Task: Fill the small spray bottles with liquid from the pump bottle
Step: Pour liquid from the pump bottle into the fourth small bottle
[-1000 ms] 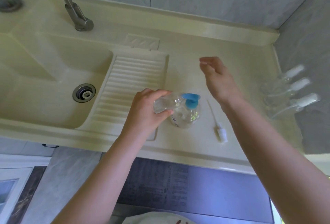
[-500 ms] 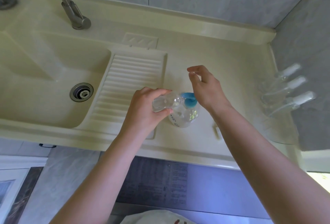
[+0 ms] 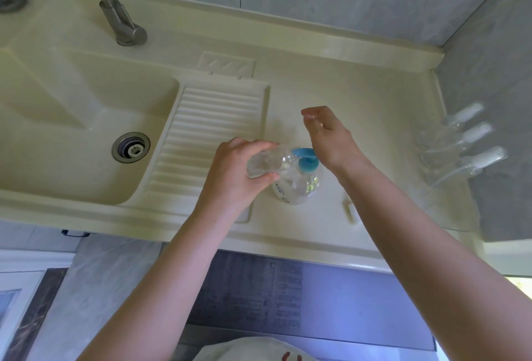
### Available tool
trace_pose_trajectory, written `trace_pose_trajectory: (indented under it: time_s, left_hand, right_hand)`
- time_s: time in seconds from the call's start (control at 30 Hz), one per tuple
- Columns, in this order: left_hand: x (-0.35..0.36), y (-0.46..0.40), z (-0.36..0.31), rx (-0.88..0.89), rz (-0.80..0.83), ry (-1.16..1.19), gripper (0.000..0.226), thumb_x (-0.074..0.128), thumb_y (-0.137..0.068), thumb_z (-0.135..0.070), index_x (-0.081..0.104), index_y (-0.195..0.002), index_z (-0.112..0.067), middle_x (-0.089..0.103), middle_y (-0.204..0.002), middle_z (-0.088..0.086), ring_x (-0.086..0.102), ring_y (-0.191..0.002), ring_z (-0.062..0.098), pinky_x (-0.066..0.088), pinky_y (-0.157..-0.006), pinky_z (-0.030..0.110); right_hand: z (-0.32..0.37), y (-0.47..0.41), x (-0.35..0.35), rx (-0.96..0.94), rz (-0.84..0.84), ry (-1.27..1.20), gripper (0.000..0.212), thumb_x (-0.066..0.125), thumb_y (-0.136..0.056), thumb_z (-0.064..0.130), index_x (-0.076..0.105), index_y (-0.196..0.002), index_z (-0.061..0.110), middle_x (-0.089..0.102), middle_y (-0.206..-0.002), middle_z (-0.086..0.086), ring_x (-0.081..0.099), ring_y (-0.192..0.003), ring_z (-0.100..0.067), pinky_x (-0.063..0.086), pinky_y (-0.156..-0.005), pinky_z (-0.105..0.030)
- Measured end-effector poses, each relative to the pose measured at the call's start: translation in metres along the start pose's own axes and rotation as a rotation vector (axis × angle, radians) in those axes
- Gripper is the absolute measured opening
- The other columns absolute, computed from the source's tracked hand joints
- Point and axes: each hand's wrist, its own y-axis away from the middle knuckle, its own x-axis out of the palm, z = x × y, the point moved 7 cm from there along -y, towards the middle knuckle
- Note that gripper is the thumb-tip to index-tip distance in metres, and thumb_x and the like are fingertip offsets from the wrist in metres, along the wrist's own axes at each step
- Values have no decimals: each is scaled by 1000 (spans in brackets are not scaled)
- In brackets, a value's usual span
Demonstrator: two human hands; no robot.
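A clear pump bottle [image 3: 298,188] with a blue pump head [image 3: 306,159] stands on the cream counter [image 3: 345,93]. My left hand [image 3: 233,170] grips a small clear spray bottle [image 3: 266,161] and holds it tilted, its open mouth at the blue spout. My right hand [image 3: 328,137] rests with the heel of the palm on the pump head, fingers loosely extended and holding nothing. A white spray cap [image 3: 349,208] with its tube lies on the counter, partly hidden under my right forearm. Three capped small spray bottles [image 3: 460,145] lie side by side at the right wall.
A sink basin [image 3: 72,130] with a drain [image 3: 131,147] lies to the left, a ribbed draining board [image 3: 213,130] beside it. A metal tap [image 3: 121,21] rises at the back left. Grey tiled walls close off the back and right.
My right hand has come down from above the counter onto the blue pump head. The left hand has stayed in place with the small bottle at the spout.
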Motion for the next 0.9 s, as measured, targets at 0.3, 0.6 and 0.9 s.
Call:
trace_pose_trajectory:
  time_s: [0.3,0.6,0.9]
  left_hand:
    - [2,0,2,-14,14,-17,52,85,-73,-25,68,-122,-33,59,-108,-2,53,-109,20,38,-95,23]
    - [4,1,3,-13,8,-30,52,85,-72,-25,68,-120,-34,59,-106,-1,54,-106,20,35,-90,19]
    - [0,1,0,-17,-9,12,51,85,-72,-24,68,-120,-34,59,-104,-2,55,-106,18,40,-95,25]
  right_hand:
    - [-5,1,6,22,11,49,33,32,-100,38,51,-128,38,50,-137,-1,47,-125,-23,26,-116,-50]
    - [-4,6,7,-13,-17,168,41,27,-101,26,46,-136,36,50,-138,-1,41,-130,-24,19,-117,-52]
    - [-6,2,9,30,81,-11,37,33,-101,37,46,-136,36,53,-133,-1,49,-125,-24,30,-115,-47]
